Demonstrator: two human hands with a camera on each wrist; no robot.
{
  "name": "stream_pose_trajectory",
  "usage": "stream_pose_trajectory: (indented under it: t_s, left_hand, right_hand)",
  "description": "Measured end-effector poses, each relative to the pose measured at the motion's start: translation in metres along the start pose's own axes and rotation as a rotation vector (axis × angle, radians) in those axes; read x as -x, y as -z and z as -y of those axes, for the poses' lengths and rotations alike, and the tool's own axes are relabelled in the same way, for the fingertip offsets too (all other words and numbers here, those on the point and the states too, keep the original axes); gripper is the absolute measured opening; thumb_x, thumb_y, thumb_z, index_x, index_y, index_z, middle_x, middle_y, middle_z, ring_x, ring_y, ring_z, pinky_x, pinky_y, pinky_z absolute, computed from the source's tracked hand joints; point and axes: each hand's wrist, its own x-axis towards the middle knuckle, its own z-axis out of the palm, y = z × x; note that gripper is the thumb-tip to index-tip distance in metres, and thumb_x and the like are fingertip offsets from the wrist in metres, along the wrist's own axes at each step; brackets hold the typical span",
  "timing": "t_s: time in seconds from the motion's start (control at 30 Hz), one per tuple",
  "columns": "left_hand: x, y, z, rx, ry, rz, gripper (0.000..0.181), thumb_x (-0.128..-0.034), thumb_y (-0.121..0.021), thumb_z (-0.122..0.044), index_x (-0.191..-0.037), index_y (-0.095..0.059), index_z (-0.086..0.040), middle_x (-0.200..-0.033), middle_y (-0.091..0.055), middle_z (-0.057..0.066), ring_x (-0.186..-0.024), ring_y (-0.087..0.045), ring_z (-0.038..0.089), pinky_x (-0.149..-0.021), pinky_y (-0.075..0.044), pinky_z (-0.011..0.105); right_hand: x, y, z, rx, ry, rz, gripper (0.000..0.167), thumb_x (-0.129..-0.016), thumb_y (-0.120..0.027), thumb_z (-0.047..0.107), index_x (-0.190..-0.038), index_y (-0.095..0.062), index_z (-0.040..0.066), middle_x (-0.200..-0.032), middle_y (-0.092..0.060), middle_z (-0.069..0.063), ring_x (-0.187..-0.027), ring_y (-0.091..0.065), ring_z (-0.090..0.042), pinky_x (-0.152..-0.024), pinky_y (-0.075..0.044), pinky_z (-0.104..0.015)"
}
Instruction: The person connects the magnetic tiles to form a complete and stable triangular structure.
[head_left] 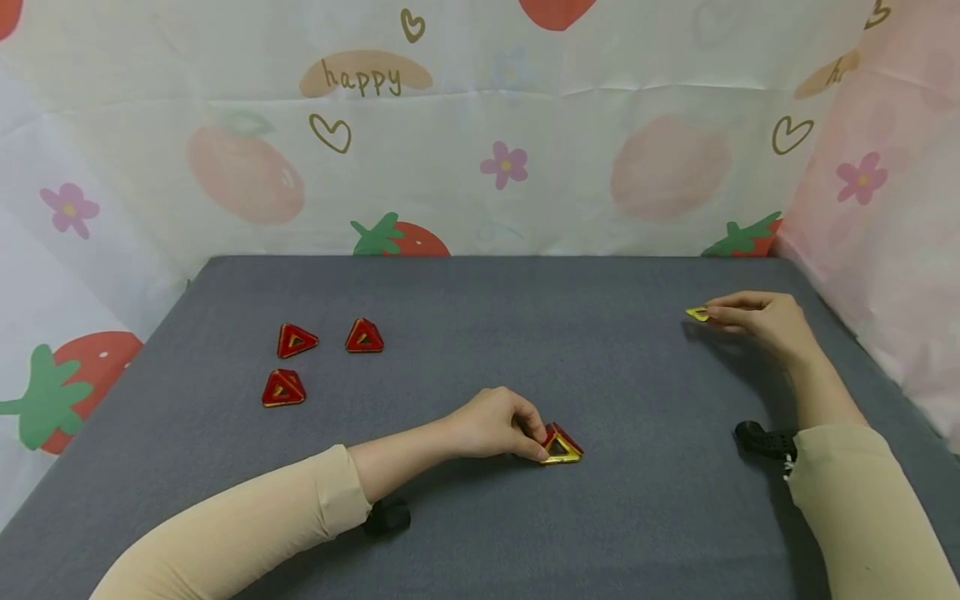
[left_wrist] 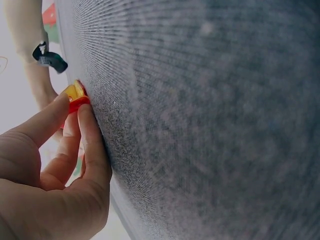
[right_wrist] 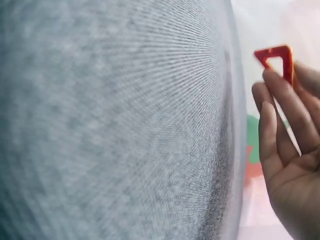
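Note:
On the middle front of the table, my left hand [head_left: 497, 423] pinches the left edge of a small triangular pyramid [head_left: 564, 450] with one yellow face and red sides. In the left wrist view, thumb and fingertips hold this red and yellow piece [left_wrist: 79, 100] against the cloth. At the right, my right hand [head_left: 772, 327] holds a hollow triangle tile [head_left: 697, 314] above the table between thumb and fingers. It looks yellow from the head and red in the right wrist view, where the tile [right_wrist: 286, 62] shows its open centre.
Three red triangular pyramids, one at the upper left [head_left: 297, 340], one right of it [head_left: 364, 336] and one below [head_left: 284, 388], stand on the grey cloth [head_left: 480, 333]. A printed curtain [head_left: 555, 200] closes the back and sides. Each wrist wears a black device [head_left: 763, 439].

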Motion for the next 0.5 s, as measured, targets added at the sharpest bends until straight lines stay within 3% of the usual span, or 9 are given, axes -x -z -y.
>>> stream_pose_trajectory:
  t_s: [0.1,0.2,0.33,0.5]
  left_hand:
    - [0.0,0.0,0.0,-0.002,0.003,0.0,0.01,-0.0797,-0.083,-0.019,-0.085,-0.076,-0.014,-0.081,-0.074,-0.001,-0.064,-0.054,0.003,-0.057,-0.042,0.016]
    - [0.0,0.0,0.001,-0.003,0.004,0.0,0.01,-0.0796,-0.083,-0.02,-0.084,-0.076,-0.014,-0.08,-0.074,-0.002,-0.064,-0.053,0.003,-0.057,-0.041,0.017]
    - [0.0,0.0,0.0,-0.003,0.003,0.0,0.01,-0.0799,-0.082,-0.02,-0.084,-0.076,-0.014,-0.08,-0.074,-0.002,-0.063,-0.053,0.003,-0.056,-0.041,0.017]
    - [0.0,0.0,0.0,0.005,0.005,0.001,0.01,-0.08,-0.082,-0.019,-0.084,-0.076,-0.014,-0.079,-0.074,-0.002,-0.063,-0.053,0.003,-0.056,-0.041,0.017]
  right_hand:
    - [0.0,-0.003,0.004,-0.05,0.065,0.077,0.041,-0.092,-0.072,0.025,-0.126,-0.066,0.003,-0.09,-0.073,0.028,-0.087,-0.068,0.008,-0.08,-0.051,-0.012]
    - [0.0,-0.008,0.008,-0.024,0.101,0.115,0.041,-0.091,-0.072,0.02,-0.126,-0.065,0.001,-0.089,-0.073,0.026,-0.086,-0.068,0.008,-0.078,-0.049,-0.01]
    - [-0.001,-0.017,0.017,0.069,0.104,0.081,0.041,-0.088,-0.075,0.03,-0.119,-0.07,0.004,-0.082,-0.073,0.024,-0.08,-0.068,0.001,-0.073,-0.052,-0.018]
    - [0.003,-0.031,0.031,0.087,0.137,0.1,0.038,-0.088,-0.076,0.031,-0.111,-0.071,0.002,-0.08,-0.071,0.017,-0.078,-0.067,-0.01,-0.07,-0.056,-0.028]
